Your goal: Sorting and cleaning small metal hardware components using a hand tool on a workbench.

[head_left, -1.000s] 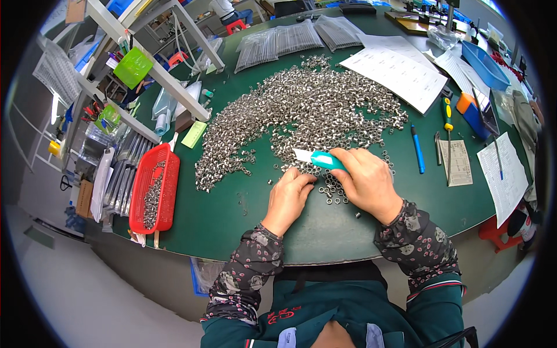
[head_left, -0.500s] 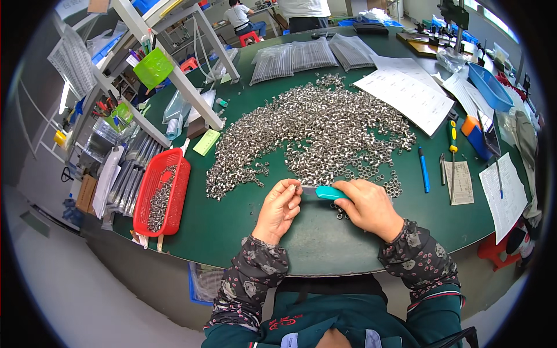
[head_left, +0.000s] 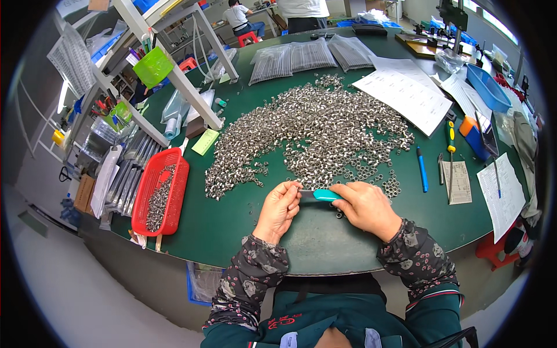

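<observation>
In my right hand [head_left: 370,210] is a knife with a teal handle [head_left: 327,195], gripped between thumb and curled fingers. Its dark blade [head_left: 307,194] points left and reaches the fingertips of my left hand [head_left: 279,212]. Those fingertips are pinched on a small metal ring, which they mostly hide. Both hands are above the green table [head_left: 325,243], close to its front edge. Just beyond them spreads a wide pile of small silvery metal rings [head_left: 313,136], with a few loose ones beside my right hand.
At the left stands a red plastic basket [head_left: 181,194] partly filled with metal pieces. On the right lie a blue pen [head_left: 422,169], a yellow-handled screwdriver [head_left: 451,139] and paper sheets [head_left: 406,95]. Clear bags of tubes [head_left: 310,56] lie behind the pile. Two people are in the background.
The knife has shifted slightly left and down, its handle turning a little against my left fingertips. My left hand has hardly moved, and the pile looks the same.
</observation>
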Demonstrator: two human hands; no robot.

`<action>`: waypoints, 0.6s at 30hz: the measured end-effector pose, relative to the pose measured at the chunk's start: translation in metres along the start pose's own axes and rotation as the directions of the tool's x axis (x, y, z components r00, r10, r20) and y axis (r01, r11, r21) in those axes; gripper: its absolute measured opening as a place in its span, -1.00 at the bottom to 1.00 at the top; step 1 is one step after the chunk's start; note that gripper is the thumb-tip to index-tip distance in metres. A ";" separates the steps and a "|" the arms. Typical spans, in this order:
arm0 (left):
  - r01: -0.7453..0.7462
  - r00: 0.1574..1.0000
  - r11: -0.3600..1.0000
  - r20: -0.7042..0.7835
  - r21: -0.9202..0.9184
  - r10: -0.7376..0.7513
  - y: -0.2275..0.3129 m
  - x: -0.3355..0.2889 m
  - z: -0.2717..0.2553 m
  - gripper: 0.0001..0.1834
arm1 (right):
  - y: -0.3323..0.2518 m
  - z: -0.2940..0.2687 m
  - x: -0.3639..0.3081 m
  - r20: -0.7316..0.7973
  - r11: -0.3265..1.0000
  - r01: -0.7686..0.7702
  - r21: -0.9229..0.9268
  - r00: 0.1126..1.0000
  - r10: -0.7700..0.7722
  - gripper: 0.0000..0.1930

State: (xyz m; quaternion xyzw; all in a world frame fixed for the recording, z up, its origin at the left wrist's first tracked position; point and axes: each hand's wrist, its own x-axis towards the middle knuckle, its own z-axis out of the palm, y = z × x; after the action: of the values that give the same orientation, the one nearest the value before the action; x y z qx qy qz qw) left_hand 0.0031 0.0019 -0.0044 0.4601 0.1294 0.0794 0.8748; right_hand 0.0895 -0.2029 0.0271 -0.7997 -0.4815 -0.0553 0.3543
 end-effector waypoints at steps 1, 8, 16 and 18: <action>0.001 1.000 1.000 0.000 0.000 -0.001 -0.001 0.000 -0.001 -0.84 | 0.000 0.000 0.000 -0.027 0.999 0.028 -0.029 0.999 -0.029 -0.78; -0.019 1.000 0.999 -0.012 0.039 0.020 -0.003 0.001 -0.002 -0.84 | 0.003 0.004 -0.001 -0.118 0.982 0.134 -0.130 0.982 -0.149 -0.73; -0.034 0.999 0.992 -0.008 0.120 0.036 -0.002 0.000 -0.003 -0.81 | 0.003 0.004 -0.001 -0.116 0.971 0.161 -0.176 0.976 -0.183 -0.68; -0.019 0.999 0.991 -0.036 0.135 0.024 -0.001 0.000 -0.002 -0.81 | 0.003 0.003 0.000 -0.106 0.974 0.157 -0.166 0.979 -0.176 -0.67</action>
State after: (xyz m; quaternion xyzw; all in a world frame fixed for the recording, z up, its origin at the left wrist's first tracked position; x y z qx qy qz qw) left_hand 0.0023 0.0028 -0.0061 0.5181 0.1459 0.0887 0.8381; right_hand 0.0911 -0.2019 0.0227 -0.7770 -0.5189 -0.1706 0.3129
